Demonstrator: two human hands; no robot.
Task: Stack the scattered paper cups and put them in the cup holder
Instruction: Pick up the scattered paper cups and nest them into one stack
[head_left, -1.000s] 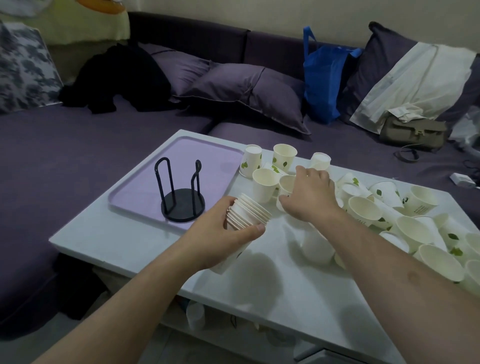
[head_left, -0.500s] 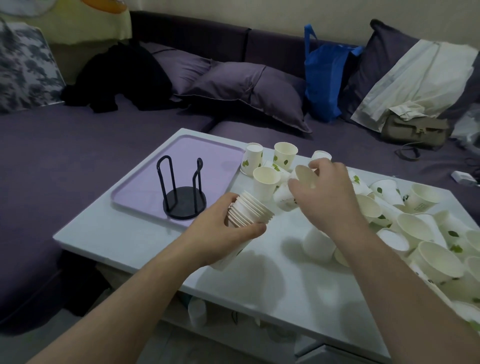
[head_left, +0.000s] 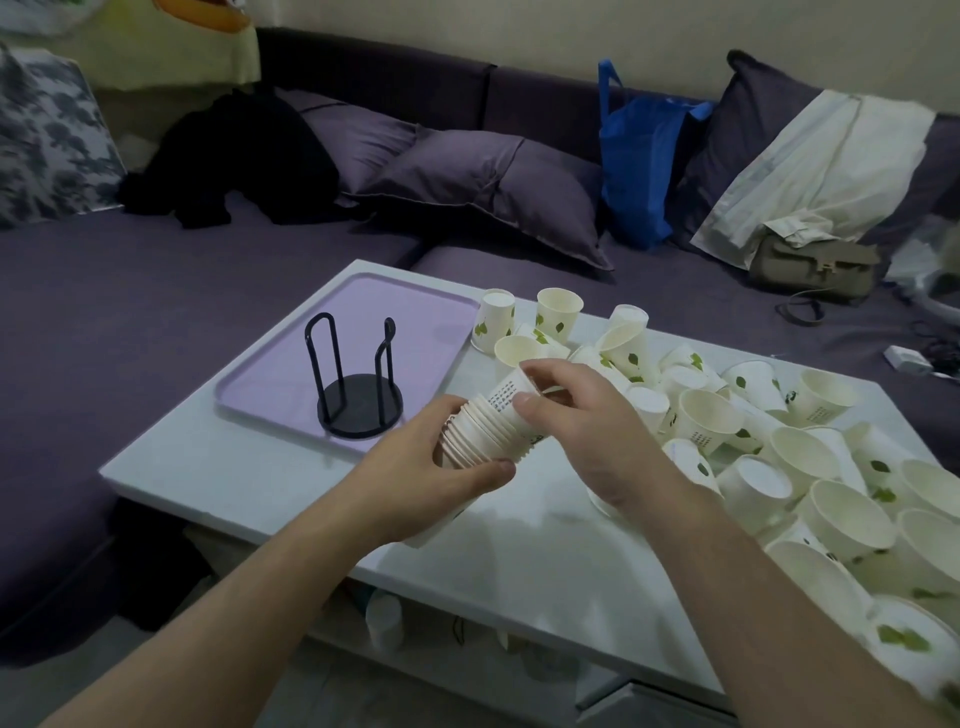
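Left hand (head_left: 415, 483) wrapped around the stack (head_left: 483, 436) of nested cups, I hold it tilted on its side with the open mouths facing right, so my other hand can feed it without reaching across. My right hand (head_left: 582, 415) pinches a single cup (head_left: 511, 392) between thumb and fingers and has its bottom end set into the mouth of the stack; I judge it is not yet fully seated. I hold the stack just above the white table (head_left: 519, 545), close to the loose cups (head_left: 779, 441) lying in a heap on my right, so each pickup is a short reach. The black cup holder (head_left: 358, 384) stands empty on the purple tray (head_left: 405, 322) to my left, apart from the heap, ready for the stack once it is tall enough.
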